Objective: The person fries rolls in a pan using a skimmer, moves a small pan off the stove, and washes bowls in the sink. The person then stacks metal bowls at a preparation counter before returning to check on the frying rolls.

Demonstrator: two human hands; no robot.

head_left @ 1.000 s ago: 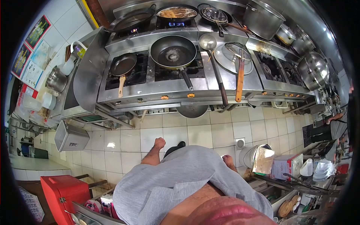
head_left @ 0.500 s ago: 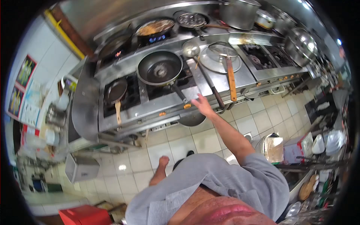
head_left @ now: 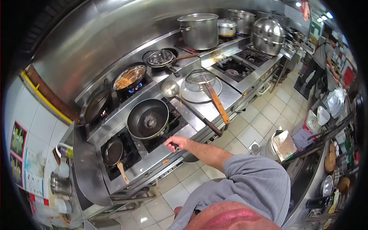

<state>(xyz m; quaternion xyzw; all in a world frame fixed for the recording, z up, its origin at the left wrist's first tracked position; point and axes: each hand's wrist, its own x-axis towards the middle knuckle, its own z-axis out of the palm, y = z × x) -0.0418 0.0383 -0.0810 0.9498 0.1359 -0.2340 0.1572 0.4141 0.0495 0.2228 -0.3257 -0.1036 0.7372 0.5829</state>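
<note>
Right grip point(head_left: 175, 143) clenched on the handle of my large black pan point(head_left: 148, 119), which sits on the front burner just beyond it; steel stove range point(head_left: 214, 103), tiled kitchen floor point(head_left: 264, 115); left grip unseen

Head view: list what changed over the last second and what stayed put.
The right hand rose from the person's side, reached to the stove and closed on the handle of the large frying pan. The left hand dropped out of view. The camera swung right, bringing another person into the picture. The pan has not visibly moved on its burner; the ladle, wooden spatula and small frying pan lie as before.
</note>
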